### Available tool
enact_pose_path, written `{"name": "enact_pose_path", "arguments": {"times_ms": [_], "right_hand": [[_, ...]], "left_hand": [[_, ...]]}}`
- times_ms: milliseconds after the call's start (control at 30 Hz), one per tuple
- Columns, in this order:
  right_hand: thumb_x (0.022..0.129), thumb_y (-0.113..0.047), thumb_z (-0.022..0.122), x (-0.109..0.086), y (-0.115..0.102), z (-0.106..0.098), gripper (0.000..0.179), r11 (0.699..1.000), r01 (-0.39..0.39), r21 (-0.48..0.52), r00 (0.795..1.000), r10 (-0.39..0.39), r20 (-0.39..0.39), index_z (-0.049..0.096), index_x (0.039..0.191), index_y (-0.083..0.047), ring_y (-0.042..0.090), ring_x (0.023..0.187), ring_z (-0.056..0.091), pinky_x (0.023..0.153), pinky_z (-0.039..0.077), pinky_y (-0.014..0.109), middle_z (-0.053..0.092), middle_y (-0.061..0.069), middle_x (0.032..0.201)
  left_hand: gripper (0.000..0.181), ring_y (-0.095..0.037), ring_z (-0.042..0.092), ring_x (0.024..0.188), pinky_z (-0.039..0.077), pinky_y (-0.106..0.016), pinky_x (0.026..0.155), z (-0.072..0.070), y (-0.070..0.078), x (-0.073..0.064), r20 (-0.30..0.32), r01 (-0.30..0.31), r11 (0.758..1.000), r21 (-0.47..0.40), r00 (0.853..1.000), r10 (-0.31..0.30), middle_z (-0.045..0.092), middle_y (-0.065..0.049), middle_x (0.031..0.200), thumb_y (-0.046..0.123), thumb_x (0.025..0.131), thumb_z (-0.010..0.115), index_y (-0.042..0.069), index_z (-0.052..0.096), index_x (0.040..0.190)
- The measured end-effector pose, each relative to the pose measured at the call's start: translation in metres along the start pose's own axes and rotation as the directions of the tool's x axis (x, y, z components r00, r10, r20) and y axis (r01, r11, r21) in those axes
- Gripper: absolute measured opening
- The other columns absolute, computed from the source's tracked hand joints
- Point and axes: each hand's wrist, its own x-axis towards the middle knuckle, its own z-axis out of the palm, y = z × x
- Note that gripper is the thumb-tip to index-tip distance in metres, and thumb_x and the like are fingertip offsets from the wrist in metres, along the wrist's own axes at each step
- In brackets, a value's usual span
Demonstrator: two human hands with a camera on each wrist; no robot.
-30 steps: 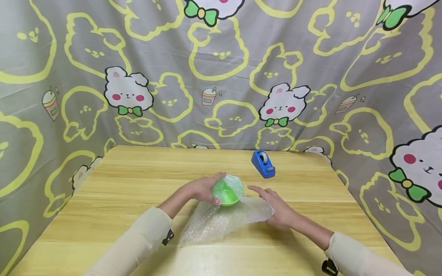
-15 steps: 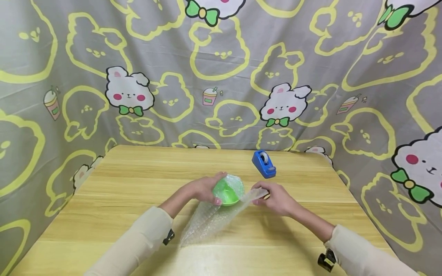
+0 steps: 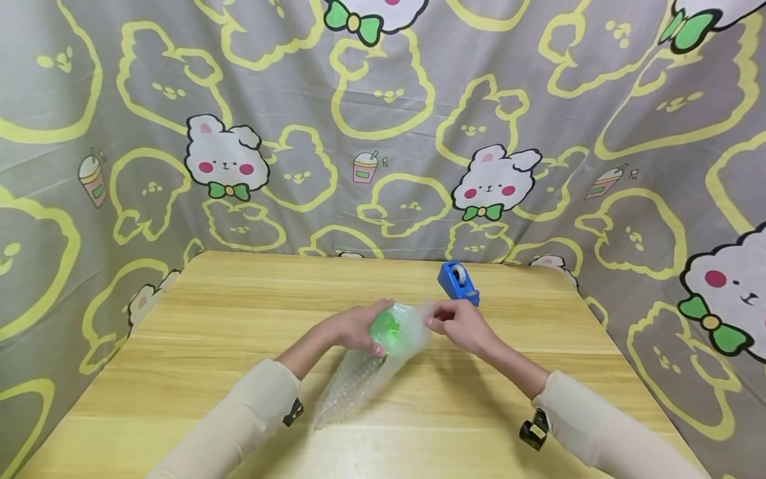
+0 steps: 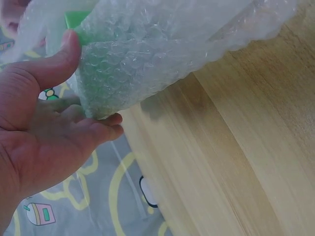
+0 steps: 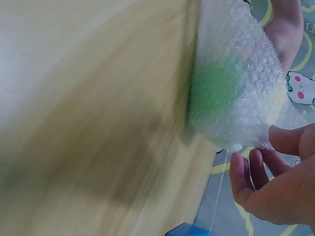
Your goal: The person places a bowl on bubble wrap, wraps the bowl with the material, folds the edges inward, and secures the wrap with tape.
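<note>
A green bowl [image 3: 385, 326] stands tilted in a sheet of bubble wrap [image 3: 354, 386] near the middle of the table. My left hand [image 3: 358, 328] grips the wrapped bowl from its left side, thumb at the near side and fingers behind. In the left wrist view, a strip of the bowl's green rim [image 4: 75, 20] shows beside the thumb. My right hand [image 3: 459, 324] pinches the right edge of the wrap between thumb and fingers, and that flap now covers much of the bowl's opening. Through the wrap, the green shows blurred in the right wrist view.
A blue tape dispenser [image 3: 458, 282] with a roll of tape stands just behind my right hand. The wooden table [image 3: 239, 286] ends at a grey cartoon-print curtain [image 3: 311, 86] along the back and sides. A loose tail of wrap points toward me.
My right hand has lifted the right flap of bubble wrap, moving up and left, and laid it across the bowl's opening. My left hand has kept its grip on the bowl.
</note>
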Motion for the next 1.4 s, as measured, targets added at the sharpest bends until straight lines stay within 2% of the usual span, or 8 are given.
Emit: {"name": "enact_pose_path", "arguments": {"times_ms": [167, 367, 733, 867, 1100, 1300, 1400], "right_hand": [[0.093, -0.018, 0.074, 0.012, -0.002, 0.011, 0.011, 1.000, 0.016, -0.001, 0.999, -0.016, -0.043, 0.076, 0.093, -0.007, 0.013, 0.074, 0.059, 0.066, 0.048, 0.027, 0.071, 0.003, 0.083], [0.093, -0.015, 0.075, 0.022, -0.001, 0.027, 0.011, 1.000, 0.015, -0.014, 0.995, -0.017, -0.098, 0.075, 0.087, -0.006, 0.012, 0.066, 0.054, 0.058, 0.044, 0.025, 0.068, 0.002, 0.074], [0.090, -0.014, 0.077, 0.028, 0.005, 0.041, 0.015, 0.999, -0.022, -0.032, 0.980, 0.016, -0.197, 0.073, 0.079, -0.005, 0.013, 0.062, 0.054, 0.056, 0.043, 0.024, 0.064, 0.002, 0.068], [0.090, -0.016, 0.077, 0.029, 0.006, 0.044, 0.016, 0.999, -0.040, -0.032, 0.978, 0.032, -0.208, 0.070, 0.080, -0.005, 0.014, 0.063, 0.054, 0.056, 0.043, 0.025, 0.063, 0.003, 0.069], [0.090, -0.018, 0.077, 0.028, 0.006, 0.044, 0.021, 0.997, -0.067, -0.029, 0.974, 0.059, -0.220, 0.064, 0.097, -0.003, 0.017, 0.069, 0.059, 0.057, 0.046, 0.027, 0.064, 0.009, 0.079], [0.090, -0.019, 0.077, 0.030, 0.007, 0.045, 0.017, 0.997, -0.079, -0.012, 0.974, 0.074, -0.214, 0.071, 0.093, -0.004, 0.016, 0.067, 0.058, 0.056, 0.046, 0.026, 0.064, 0.007, 0.076], [0.090, -0.018, 0.078, 0.030, 0.007, 0.045, 0.016, 0.996, -0.086, 0.003, 0.973, 0.085, -0.216, 0.070, 0.092, -0.004, 0.016, 0.065, 0.056, 0.054, 0.045, 0.026, 0.062, 0.007, 0.074]], "left_hand": [[0.103, -0.042, 0.035, 0.148, 0.029, -0.053, 0.122, -0.001, 0.000, 0.000, -0.001, 0.000, 1.000, 0.011, 1.000, 0.000, 0.027, -0.015, 0.167, 0.015, 0.081, 0.085, 0.015, 0.023, 0.163], [0.103, -0.042, 0.034, 0.148, 0.030, -0.053, 0.122, -0.001, 0.000, -0.001, -0.009, 0.001, 1.000, 0.019, 1.000, -0.001, 0.024, -0.015, 0.168, 0.011, 0.080, 0.085, 0.014, 0.023, 0.163], [0.101, -0.042, 0.037, 0.147, 0.031, -0.051, 0.121, -0.001, 0.002, 0.000, -0.019, -0.011, 0.999, 0.045, 1.000, 0.011, 0.026, -0.018, 0.166, 0.007, 0.079, 0.084, 0.011, 0.025, 0.161], [0.101, -0.042, 0.036, 0.147, 0.031, -0.051, 0.122, 0.000, 0.002, 0.000, -0.019, -0.008, 0.999, 0.046, 1.000, 0.009, 0.025, -0.018, 0.166, 0.007, 0.079, 0.084, 0.010, 0.025, 0.161], [0.101, -0.043, 0.039, 0.145, 0.033, -0.052, 0.120, 0.001, 0.002, -0.001, -0.026, -0.018, 0.999, 0.034, 0.999, 0.019, 0.029, -0.019, 0.165, 0.005, 0.078, 0.084, 0.010, 0.026, 0.161], [0.103, -0.043, 0.041, 0.143, 0.035, -0.053, 0.119, 0.001, 0.001, 0.000, -0.017, 0.005, 1.000, 0.002, 1.000, -0.005, 0.033, -0.022, 0.163, 0.006, 0.078, 0.084, 0.013, 0.024, 0.162], [0.103, -0.043, 0.039, 0.144, 0.034, -0.054, 0.119, 0.001, 0.001, 0.000, 0.002, 0.011, 1.000, -0.025, 1.000, -0.011, 0.029, -0.021, 0.164, 0.005, 0.079, 0.083, 0.012, 0.022, 0.162]]}}
